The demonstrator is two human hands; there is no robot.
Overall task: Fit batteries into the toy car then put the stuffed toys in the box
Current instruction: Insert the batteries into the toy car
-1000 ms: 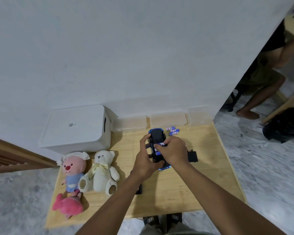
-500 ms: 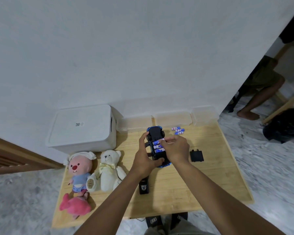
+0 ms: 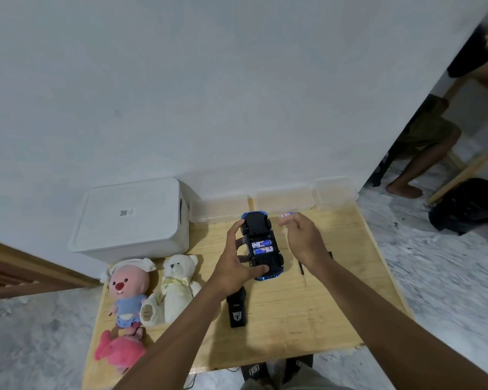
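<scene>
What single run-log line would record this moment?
stage: fitting batteries | left hand: grips upturned toy car | two batteries seated | right hand: at loose battery, grip unclear

Open tabletop (image 3: 355,266) right of toy car (image 3: 261,243); stuffed toys (image 3: 178,282), box (image 3: 130,215) at left.

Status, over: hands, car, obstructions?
Left hand grips upturned blue toy car. Two blue-white batteries seated. Right hand at loose battery, grip unclear. Nothing blocking.
</scene>
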